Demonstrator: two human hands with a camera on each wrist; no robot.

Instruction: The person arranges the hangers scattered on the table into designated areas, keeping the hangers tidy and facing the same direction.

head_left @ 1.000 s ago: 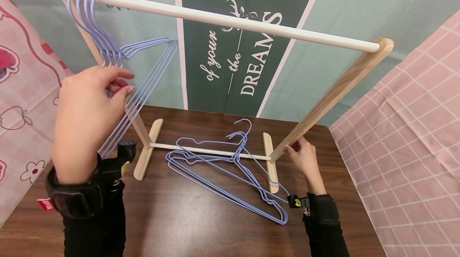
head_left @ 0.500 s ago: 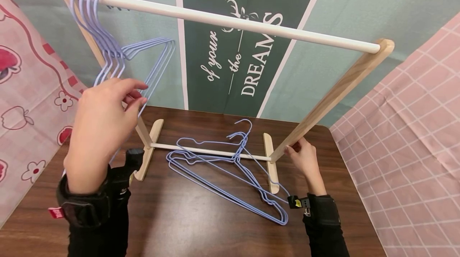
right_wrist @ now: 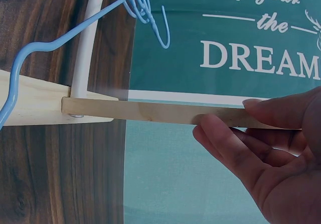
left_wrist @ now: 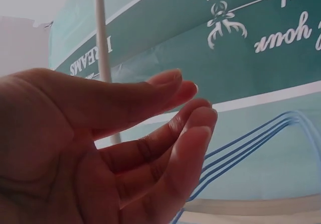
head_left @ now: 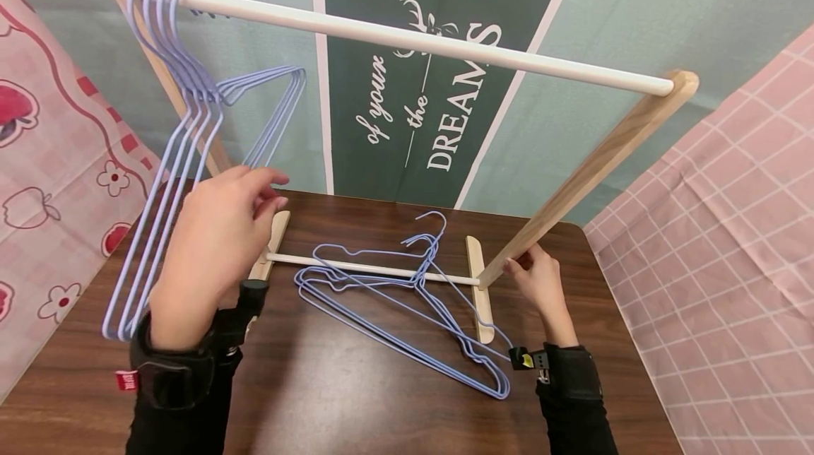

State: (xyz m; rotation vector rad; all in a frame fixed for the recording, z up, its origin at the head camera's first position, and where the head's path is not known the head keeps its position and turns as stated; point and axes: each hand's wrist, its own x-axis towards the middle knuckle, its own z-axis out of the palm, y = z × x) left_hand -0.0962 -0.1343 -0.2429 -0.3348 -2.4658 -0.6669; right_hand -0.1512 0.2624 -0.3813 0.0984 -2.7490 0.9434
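My left hand [head_left: 219, 232] hovers in front of the rack's left side, fingers loosely bent and nothing between them. Behind and beside it, several blue wire hangers [head_left: 202, 91] hang bunched at the left end of the rack's white top rod [head_left: 407, 37]. The left wrist view shows a gap between thumb and fingers, with the hanging hangers' arms [left_wrist: 251, 149] beyond. Low on the right, my right hand [head_left: 539, 277] pinches the flat wooden upright [head_left: 588, 171] between thumb and fingers; this grip also shows in the right wrist view around the upright [right_wrist: 160, 112].
More blue hangers [head_left: 418, 277] lie in an overlapping pile on the dark wood table [head_left: 331, 398], across the rack's lower white rod [head_left: 375, 268]. Wooden feet [head_left: 481, 314] support the rack. A green printed cloth [head_left: 375, 158] hangs behind, with pink cloths at both sides.
My left hand has moved down and to the right, away from the hanging hangers, uncovering their lower wires. The hangers swing slightly. My right hand stays on the upright.
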